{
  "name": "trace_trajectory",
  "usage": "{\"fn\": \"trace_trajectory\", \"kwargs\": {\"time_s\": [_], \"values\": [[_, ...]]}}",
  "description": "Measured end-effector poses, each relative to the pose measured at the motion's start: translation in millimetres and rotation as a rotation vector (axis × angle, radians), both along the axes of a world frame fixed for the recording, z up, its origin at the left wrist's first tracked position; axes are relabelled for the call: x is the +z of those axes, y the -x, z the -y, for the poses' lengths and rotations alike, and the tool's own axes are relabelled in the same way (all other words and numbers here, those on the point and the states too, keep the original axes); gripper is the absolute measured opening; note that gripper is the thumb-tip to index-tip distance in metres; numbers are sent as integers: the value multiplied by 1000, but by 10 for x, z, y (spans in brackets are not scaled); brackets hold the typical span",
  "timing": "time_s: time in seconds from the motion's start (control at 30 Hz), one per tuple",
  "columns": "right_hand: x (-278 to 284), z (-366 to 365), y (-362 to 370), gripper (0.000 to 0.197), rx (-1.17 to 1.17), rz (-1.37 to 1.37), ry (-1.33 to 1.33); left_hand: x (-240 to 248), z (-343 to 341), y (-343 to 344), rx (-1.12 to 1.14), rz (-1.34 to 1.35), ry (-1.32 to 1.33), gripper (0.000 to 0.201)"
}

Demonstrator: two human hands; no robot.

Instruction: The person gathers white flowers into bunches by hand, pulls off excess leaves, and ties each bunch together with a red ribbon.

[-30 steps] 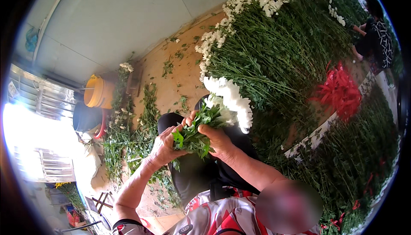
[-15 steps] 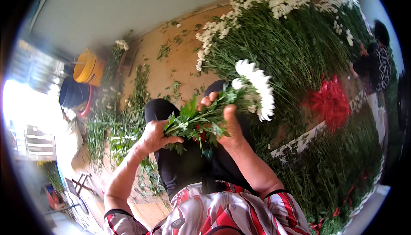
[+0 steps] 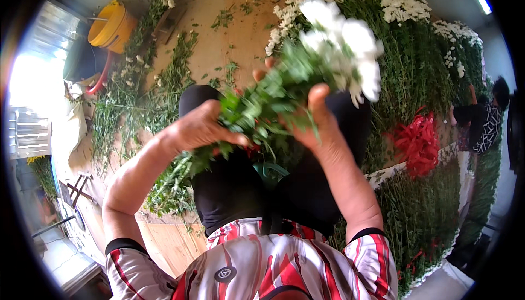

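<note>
I hold a bunch of white chrysanthemums (image 3: 339, 37) with leafy green stems raised in front of me, above my black-trousered knees. My left hand (image 3: 199, 127) grips the lower stems, whose ends hang down past my wrist. Higher up, just below the white heads, my right hand (image 3: 314, 122) is wrapped round the same stems. The flower heads point up and to the right.
A big heap of cut white flowers with green stems (image 3: 415, 54) lies to the right, with red ties (image 3: 418, 141) on it. Stripped leaves (image 3: 136, 97) litter the brown floor. A yellow bucket (image 3: 109, 24) stands far left. Another person (image 3: 484, 119) works at the far right.
Both hands have lifted the bunch up and closer to the camera. The white heads now stand higher and further right.
</note>
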State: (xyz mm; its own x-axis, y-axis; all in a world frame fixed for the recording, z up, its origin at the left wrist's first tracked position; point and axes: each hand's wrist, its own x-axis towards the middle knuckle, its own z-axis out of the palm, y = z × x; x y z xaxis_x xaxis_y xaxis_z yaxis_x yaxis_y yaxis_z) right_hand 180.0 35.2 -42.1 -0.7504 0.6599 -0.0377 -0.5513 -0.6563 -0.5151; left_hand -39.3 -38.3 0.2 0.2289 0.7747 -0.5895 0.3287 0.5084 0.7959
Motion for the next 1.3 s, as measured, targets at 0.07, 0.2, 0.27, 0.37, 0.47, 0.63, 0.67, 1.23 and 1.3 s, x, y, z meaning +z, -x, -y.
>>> {"fn": "trace_trajectory", "kwargs": {"time_s": [0.07,0.2,0.27,0.37,0.47,0.63,0.67,1.23,1.3], "values": [[-203,-416,-31,70,-35,246,-285,14,50,199,252,39,-112,38],[-938,-1003,122,34,-163,707,-332,-332,357,788,575,330,-51,47],[-1940,-1136,34,22,-142,1002,-294,-391,377,852,607,460,-59,47],[-3201,-818,-147,28,64,1365,-404,-464,360,918,622,464,-52,47],[-3654,-193,61,37,38,1537,-659,-312,426,926,696,358,33,42],[-3968,92,206,34,-32,1508,-518,-235,335,964,719,356,99,36],[-4015,57,127,33,-99,1467,-447,-258,293,963,704,357,101,36],[43,-250,179,42,64,982,-1737,147,-328,337,22,220,-181,23],[272,-63,-11,28,-77,1064,-1916,151,-357,181,-1,167,-201,27]]}}
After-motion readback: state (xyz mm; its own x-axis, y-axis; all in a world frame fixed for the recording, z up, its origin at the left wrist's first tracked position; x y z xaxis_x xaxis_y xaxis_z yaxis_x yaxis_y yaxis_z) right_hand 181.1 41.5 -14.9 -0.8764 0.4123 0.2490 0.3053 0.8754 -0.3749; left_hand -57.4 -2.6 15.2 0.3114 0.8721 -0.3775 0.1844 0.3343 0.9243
